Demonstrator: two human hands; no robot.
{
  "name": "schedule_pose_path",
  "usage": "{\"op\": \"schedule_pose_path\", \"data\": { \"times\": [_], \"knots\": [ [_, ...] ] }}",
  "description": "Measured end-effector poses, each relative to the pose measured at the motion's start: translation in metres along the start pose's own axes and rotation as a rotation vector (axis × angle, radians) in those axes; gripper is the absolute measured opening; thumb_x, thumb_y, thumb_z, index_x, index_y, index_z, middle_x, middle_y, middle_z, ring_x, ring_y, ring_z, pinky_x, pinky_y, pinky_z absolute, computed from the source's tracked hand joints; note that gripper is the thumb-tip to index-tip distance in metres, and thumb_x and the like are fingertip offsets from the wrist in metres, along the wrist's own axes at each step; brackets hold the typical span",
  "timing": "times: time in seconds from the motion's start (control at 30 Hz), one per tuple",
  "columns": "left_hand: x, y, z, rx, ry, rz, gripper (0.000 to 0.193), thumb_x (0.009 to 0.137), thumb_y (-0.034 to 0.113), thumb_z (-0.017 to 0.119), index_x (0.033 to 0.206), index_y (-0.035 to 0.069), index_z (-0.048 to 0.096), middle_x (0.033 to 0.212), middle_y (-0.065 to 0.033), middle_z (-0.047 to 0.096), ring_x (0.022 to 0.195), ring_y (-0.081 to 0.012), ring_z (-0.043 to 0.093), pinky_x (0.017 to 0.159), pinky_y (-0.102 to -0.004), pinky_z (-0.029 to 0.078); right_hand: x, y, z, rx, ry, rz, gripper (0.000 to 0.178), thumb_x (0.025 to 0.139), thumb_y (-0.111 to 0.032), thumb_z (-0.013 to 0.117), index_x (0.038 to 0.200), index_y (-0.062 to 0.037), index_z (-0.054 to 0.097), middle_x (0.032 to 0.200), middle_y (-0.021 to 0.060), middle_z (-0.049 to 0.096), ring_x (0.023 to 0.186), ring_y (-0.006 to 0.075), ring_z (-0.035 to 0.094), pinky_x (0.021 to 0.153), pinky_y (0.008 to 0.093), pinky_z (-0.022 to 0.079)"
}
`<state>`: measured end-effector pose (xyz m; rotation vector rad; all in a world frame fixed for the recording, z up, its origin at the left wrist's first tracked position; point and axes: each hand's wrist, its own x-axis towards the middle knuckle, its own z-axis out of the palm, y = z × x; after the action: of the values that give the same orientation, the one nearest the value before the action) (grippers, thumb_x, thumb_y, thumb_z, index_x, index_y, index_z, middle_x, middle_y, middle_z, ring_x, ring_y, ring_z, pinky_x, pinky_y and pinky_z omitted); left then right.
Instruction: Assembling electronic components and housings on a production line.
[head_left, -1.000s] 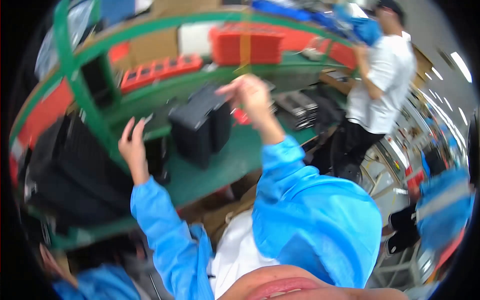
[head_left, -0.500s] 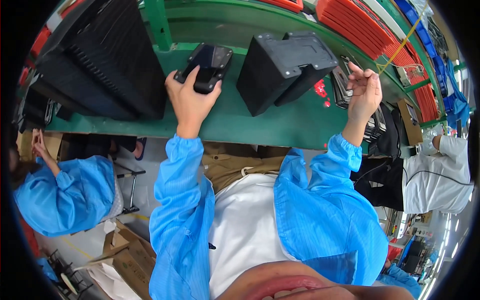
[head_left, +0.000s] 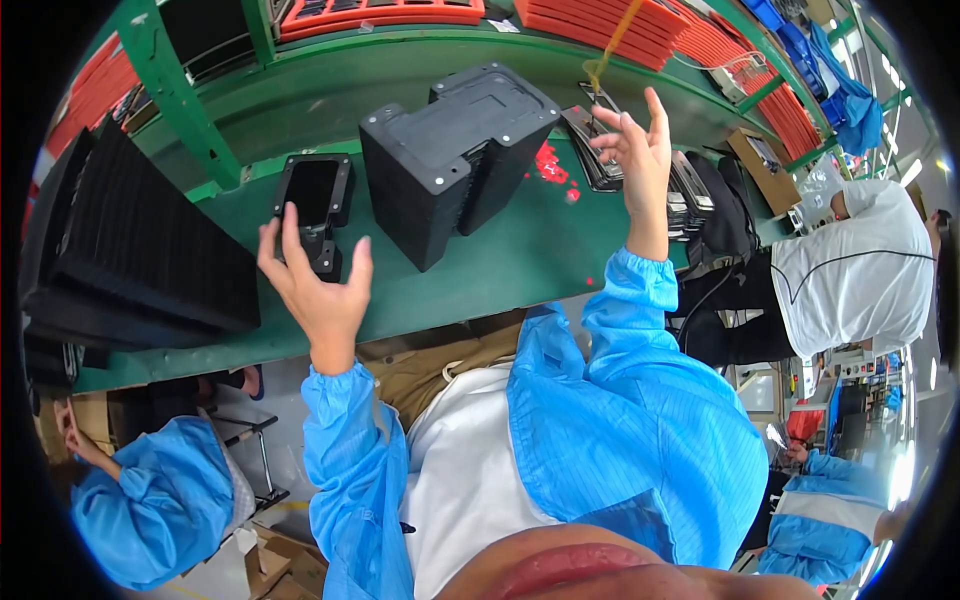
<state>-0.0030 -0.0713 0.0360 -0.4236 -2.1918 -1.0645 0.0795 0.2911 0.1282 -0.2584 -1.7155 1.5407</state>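
Note:
On the green bench lies a small black fixture (head_left: 338, 190) with pale round dots at its corners and a dark glossy rectangular panel (head_left: 310, 192) in it. My left hand (head_left: 318, 295) is at its near end, open, fingers spread; whether a fingertip touches it I cannot tell. To the right stands a tall stack of similar black fixtures (head_left: 410, 195). My right hand (head_left: 640, 165) is raised, open and holding nothing visible, close to a stack of thin metal-edged frames (head_left: 597, 165). A yellow cord (head_left: 612, 50) hangs just beyond it.
Another tall black stack (head_left: 150, 250) fills the left of the bench (head_left: 510, 265). Red bits (head_left: 550, 165) lie scattered near the frames. Orange trays (head_left: 600, 30) line the shelf behind. A co-worker in blue (head_left: 165, 490) is at lower left, another in white (head_left: 850, 265) at right.
My left hand has loosened from around the small fixture and spread its fingers. My right hand's fingers, bunched near the yellow cord before, are now apart. The whole view has shifted.

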Motion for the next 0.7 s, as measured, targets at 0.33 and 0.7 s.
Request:
{"op": "schedule_pose_path", "data": {
  "times": [0.33, 0.7],
  "knots": [
    [-0.014, 0.003, 0.069, -0.801, -0.321, -0.175, 0.061, 0.103, 0.038, 0.054, 0.151, 0.003, 0.042, 0.150, -0.0188, 0.043, 0.133, -0.0308, 0.047, 0.113, -0.0442, 0.036, -0.041, 0.133, -0.071, -0.273, -0.212, 0.309, 0.018, 0.103, -0.019, 0.058, 0.105, -0.0043, 0.069, 0.077, 0.0034, 0.067, 0.067, 0.0086, 0.062, 0.058, 0.0215, 0.048],
    [0.010, -0.074, 0.166, -0.995, -0.235, -0.739, 0.048, 0.107, 0.040, 0.046, 0.138, 0.004, 0.053, 0.131, -0.0081, 0.062, 0.118, -0.0192, 0.058, 0.104, -0.0333, 0.045, -0.060, 0.120, -0.039, -0.699, -0.347, 0.099, 0.019, 0.101, -0.016, 0.058, 0.096, -0.0016, 0.070, 0.075, -0.0011, 0.064, 0.065, 0.0056, 0.058, 0.056, 0.0246, 0.045]
  ]
}}
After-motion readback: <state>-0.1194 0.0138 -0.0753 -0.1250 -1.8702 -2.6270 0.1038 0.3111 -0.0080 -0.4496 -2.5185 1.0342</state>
